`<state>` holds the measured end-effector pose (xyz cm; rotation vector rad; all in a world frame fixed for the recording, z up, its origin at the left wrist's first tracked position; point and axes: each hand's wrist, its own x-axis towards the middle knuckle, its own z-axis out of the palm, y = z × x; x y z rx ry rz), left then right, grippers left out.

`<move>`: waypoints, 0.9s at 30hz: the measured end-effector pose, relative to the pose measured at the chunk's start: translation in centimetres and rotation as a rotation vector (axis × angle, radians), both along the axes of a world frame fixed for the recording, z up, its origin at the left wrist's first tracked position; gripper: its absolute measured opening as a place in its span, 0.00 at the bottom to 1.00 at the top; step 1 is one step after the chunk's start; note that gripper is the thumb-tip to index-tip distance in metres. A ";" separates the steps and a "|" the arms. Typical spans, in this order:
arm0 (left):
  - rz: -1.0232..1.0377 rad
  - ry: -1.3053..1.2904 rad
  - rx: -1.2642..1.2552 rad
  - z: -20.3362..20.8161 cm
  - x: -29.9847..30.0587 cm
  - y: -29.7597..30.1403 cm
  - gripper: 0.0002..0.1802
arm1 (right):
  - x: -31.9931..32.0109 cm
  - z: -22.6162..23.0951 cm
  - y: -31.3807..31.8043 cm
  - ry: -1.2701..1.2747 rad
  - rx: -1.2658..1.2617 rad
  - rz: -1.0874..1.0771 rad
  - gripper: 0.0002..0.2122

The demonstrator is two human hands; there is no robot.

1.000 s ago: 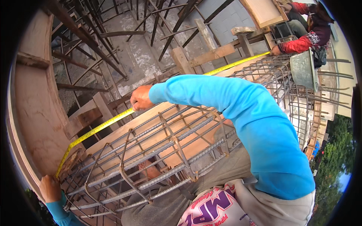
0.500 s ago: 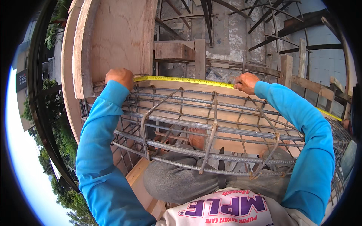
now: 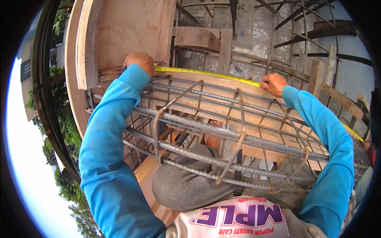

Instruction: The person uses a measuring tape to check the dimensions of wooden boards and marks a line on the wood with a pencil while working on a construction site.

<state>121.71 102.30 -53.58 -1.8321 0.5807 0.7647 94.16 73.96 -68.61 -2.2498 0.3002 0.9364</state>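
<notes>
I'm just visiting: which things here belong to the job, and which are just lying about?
In the job:
yellow measuring tape, stretched between left hand and right hand
pale board alongside it, probably
rebar cage, probably

Just around, touched by neither hand:
dark poles
wooden block
green trees

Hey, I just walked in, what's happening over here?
Someone in blue sleeves is stretching a yellow measuring tape along a board behind a rebar cage. Their right hand pinches it between the fingers; their left hand is at its left visible end, by a plywood panel, its fingertips hidden. Beyond the right forearm, the tape reappears near the picture's right edge.
</notes>
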 end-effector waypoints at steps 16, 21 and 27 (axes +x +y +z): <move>-0.088 -0.032 -0.106 -1.4 0.3 0.7 0.14 | -0.4 -0.5 0.3 0.028 0.046 -0.004 0.13; -0.020 0.013 -0.004 -1.9 0.6 0.3 0.18 | -0.3 -0.1 0.4 0.029 0.056 -0.012 0.12; -0.017 0.000 -0.035 -2.1 0.8 0.7 0.17 | -0.4 0.2 0.8 0.015 0.032 -0.001 0.11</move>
